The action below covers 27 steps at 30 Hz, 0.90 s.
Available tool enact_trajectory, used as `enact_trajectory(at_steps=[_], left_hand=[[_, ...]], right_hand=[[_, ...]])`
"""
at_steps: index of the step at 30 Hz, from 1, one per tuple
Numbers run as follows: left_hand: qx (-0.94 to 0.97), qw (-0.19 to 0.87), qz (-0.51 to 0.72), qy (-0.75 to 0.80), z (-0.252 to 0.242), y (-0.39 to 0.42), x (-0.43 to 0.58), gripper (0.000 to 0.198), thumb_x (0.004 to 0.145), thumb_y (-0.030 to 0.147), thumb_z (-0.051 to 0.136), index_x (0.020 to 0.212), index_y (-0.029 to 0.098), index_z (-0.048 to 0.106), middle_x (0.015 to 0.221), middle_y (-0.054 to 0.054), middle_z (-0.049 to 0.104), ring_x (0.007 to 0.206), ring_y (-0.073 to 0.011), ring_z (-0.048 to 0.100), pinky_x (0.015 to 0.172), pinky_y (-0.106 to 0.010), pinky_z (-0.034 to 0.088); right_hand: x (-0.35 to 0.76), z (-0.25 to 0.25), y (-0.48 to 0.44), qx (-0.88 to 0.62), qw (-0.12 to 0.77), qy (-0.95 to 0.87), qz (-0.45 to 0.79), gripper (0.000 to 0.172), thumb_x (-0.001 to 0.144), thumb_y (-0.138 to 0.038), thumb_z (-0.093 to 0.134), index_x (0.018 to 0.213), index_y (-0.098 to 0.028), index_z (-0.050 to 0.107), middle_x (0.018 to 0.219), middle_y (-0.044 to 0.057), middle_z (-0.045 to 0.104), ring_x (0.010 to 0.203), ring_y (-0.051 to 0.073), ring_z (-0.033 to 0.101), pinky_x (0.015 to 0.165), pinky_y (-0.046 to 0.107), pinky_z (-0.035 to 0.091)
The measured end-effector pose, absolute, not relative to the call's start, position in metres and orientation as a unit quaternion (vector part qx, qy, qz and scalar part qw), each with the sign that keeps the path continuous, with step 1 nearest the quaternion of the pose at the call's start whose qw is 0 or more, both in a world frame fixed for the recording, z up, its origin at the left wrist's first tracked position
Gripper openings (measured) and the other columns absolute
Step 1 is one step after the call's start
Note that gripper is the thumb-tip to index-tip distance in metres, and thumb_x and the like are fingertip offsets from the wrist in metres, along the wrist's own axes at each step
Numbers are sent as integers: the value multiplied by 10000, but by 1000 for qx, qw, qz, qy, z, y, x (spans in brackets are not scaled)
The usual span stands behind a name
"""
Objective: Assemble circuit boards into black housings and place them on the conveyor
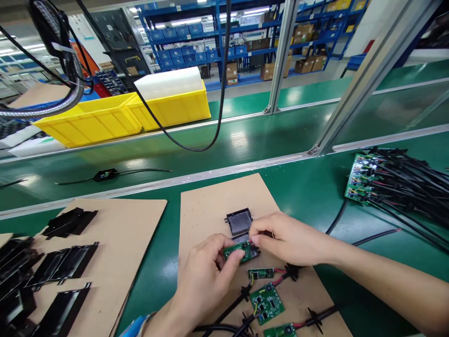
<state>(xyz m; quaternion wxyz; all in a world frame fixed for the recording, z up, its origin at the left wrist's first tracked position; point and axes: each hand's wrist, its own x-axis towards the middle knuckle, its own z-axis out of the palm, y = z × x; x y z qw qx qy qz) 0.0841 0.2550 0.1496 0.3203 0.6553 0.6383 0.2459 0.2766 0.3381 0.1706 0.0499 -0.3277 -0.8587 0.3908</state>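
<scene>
On a brown board sheet point(213, 201) my left hand point(205, 276) pinches a small green circuit board point(238, 252) by its left end. My right hand point(287, 238) pinches the same board at its right end, fingers closed. Just beyond the fingers lies an open black plastic housing point(239, 221); the board sits at its near edge. Closer to me lie more green circuit boards point(266, 303) with red and black wires and black strain reliefs point(317, 318).
Rows of black plastic covers point(61, 264) lie on a second board sheet at the left. A pile of wired boards and black cables point(389, 180) lies at the right. Beyond the metal rail are a green belt, a black wired unit point(104, 175) and yellow bins point(115, 117).
</scene>
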Motion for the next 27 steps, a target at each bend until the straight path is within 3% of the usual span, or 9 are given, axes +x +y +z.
enact_trajectory(at_steps=[2,5,10,13,15,19,23,27], left_hand=[[654,294,235,656,150,259,90,202,890,348,538,774,187,575,578,33,524,501,-115,445,486,-236,312],[630,327,233,664,148,264,88,167,886,300,510,770,188,552,605,40,524,530,-116,448,509,-231,325],[623,407,193,640,146,263,69,251,925,422,498,988,201,601,752,14,609,621,-143,519,584,-252,410],[662,336,151,653,142,258,63,510,799,435,683,1228,211,520,1091,-61,612,886,-230,598,779,-351,471],[679,297,114,661,137,257,63,592,753,414,721,1265,216,498,1195,-88,558,989,-289,592,851,-425,466],[691,293,65,658,127,258,64,444,810,360,627,1228,239,537,1148,-74,569,934,-288,629,784,-423,504],[696,297,66,651,121,258,62,491,795,342,633,1267,251,531,1166,-69,580,916,-274,645,792,-416,521],[698,290,58,652,120,257,60,495,810,337,621,1290,265,529,1192,-76,591,880,-269,664,748,-397,538]], right_hand=[[264,170,330,-356,54,-897,257,84,873,-130,496,894,-163,571,770,21,598,672,155,504,600,268,346],[253,170,321,-302,55,-943,128,235,802,-93,528,1028,-150,560,855,67,610,742,207,532,613,304,354],[258,165,337,-222,22,-961,165,165,894,-254,571,1044,-209,623,854,31,622,757,195,566,631,293,365],[261,155,352,-211,-11,-960,181,180,893,-287,629,1063,-239,658,858,23,640,774,195,591,612,280,351],[261,149,358,-205,-22,-962,176,177,896,-298,632,1061,-241,661,844,23,640,763,195,595,594,279,339],[261,140,362,-191,-24,-971,141,182,891,-307,625,1064,-250,631,813,10,610,696,184,579,536,284,288],[263,135,361,-138,-33,-983,116,194,929,-292,569,1118,-315,601,794,-16,582,577,148,516,482,295,198],[263,132,359,-137,-33,-985,103,163,946,-312,559,1093,-258,606,797,7,588,579,154,508,476,302,179]])
